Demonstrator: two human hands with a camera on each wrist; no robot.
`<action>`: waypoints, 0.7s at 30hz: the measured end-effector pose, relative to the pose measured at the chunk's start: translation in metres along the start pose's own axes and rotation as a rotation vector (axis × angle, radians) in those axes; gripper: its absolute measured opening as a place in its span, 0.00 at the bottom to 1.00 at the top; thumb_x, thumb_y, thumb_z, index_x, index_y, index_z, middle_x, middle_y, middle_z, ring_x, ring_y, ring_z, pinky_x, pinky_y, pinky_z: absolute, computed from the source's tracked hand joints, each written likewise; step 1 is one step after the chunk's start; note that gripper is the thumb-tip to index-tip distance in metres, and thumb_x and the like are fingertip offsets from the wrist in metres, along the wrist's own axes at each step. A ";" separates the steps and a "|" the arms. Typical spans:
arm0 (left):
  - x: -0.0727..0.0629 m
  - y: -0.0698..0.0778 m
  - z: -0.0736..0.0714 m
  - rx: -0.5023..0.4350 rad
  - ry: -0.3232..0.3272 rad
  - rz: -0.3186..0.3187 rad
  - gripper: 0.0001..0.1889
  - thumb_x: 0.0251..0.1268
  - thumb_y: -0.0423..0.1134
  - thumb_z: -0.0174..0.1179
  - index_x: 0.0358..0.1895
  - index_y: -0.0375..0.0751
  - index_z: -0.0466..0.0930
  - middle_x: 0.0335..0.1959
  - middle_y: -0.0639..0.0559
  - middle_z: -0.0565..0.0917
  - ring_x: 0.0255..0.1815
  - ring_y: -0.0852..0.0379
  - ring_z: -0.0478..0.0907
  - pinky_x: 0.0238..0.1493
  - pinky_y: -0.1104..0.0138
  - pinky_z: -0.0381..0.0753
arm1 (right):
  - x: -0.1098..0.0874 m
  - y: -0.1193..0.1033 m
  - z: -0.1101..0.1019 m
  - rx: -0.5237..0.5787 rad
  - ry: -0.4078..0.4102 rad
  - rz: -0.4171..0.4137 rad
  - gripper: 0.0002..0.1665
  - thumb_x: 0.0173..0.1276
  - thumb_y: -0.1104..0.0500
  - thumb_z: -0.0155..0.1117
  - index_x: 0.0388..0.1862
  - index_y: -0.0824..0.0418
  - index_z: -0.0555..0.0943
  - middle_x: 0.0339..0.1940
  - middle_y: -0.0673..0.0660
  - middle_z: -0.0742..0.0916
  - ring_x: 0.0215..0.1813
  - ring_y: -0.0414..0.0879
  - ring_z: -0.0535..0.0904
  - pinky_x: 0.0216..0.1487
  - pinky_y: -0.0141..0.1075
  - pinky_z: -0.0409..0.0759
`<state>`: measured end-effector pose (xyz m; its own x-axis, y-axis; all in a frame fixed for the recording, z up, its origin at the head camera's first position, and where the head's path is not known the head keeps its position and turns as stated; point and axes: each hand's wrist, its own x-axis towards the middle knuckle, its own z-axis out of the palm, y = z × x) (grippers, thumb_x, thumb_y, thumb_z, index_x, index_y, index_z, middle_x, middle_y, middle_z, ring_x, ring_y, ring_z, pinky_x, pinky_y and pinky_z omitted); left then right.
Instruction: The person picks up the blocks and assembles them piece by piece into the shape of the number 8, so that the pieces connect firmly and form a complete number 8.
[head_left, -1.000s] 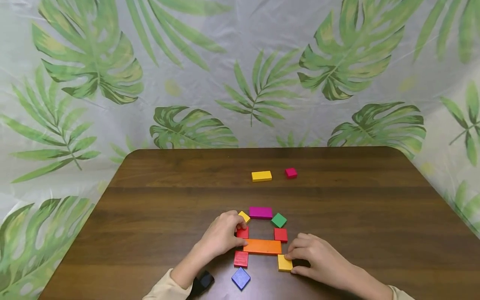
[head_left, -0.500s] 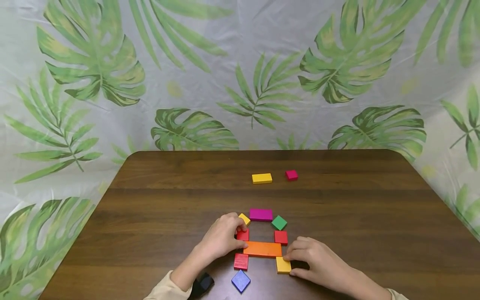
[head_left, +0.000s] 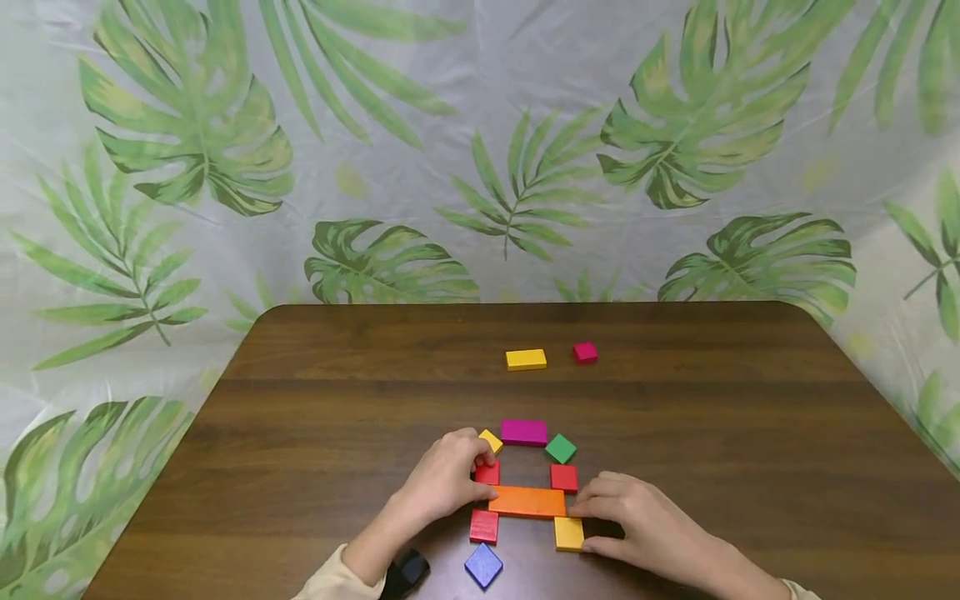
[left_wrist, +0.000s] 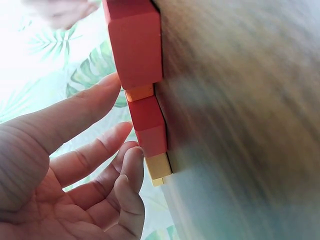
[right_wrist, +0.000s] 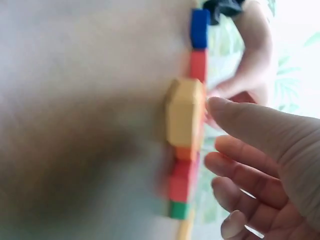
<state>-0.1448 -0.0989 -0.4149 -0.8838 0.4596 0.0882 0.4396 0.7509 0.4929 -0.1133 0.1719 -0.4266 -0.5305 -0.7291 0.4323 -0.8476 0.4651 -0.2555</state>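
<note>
In the head view, flat coloured wooden blocks form a figure. My left hand [head_left: 442, 475] rests at its left side, thumb at the left end of the long orange block [head_left: 528, 502], fingers over the upper red block [head_left: 487, 474]. The left wrist view has its thumb beside the lower red block [left_wrist: 136, 50], other fingers loosely bent. On the right, my right hand [head_left: 637, 517] has its thumb at the edge of the yellow square block [head_left: 569, 535] and its index fingertip near the orange block's lower corner. Loosely spread fingers show in the right wrist view.
A magenta block [head_left: 523, 432], green block [head_left: 560, 449] and small yellow block [head_left: 491, 441] make the top. Another red block [head_left: 564, 478] and a blue block [head_left: 483, 567] belong to the figure. Farther back lie a yellow block [head_left: 527, 360] and a crimson block [head_left: 585, 353].
The yellow square block has shifted slightly left under the orange block's right end along with my right hand; its index fingertip then moved up off it. My left hand stays in place.
</note>
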 end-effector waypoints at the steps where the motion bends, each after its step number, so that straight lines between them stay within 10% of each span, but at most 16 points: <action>1: 0.000 0.000 -0.001 0.004 0.002 -0.001 0.16 0.37 0.42 0.77 0.29 0.39 0.82 0.25 0.53 0.75 0.25 0.65 0.67 0.28 0.75 0.68 | 0.003 0.004 -0.003 -0.006 0.027 0.000 0.15 0.49 0.52 0.75 0.36 0.53 0.85 0.37 0.42 0.84 0.39 0.33 0.77 0.42 0.20 0.74; 6: 0.001 -0.002 -0.004 0.013 0.009 -0.016 0.16 0.37 0.43 0.77 0.30 0.40 0.82 0.25 0.54 0.75 0.25 0.65 0.66 0.28 0.75 0.67 | 0.027 0.040 -0.019 -0.068 0.111 0.085 0.17 0.46 0.59 0.77 0.38 0.57 0.86 0.37 0.46 0.86 0.38 0.37 0.81 0.39 0.26 0.79; 21: -0.001 0.000 0.000 0.005 0.000 -0.012 0.15 0.36 0.41 0.77 0.30 0.41 0.83 0.24 0.57 0.74 0.24 0.69 0.65 0.29 0.77 0.68 | 0.066 0.151 -0.022 -0.197 0.026 0.425 0.13 0.55 0.61 0.70 0.40 0.62 0.86 0.36 0.56 0.87 0.35 0.48 0.83 0.32 0.39 0.79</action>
<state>-0.1436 -0.0997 -0.4147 -0.8892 0.4501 0.0822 0.4294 0.7590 0.4893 -0.2762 0.2048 -0.4174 -0.8272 -0.4419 0.3471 -0.5350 0.8082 -0.2462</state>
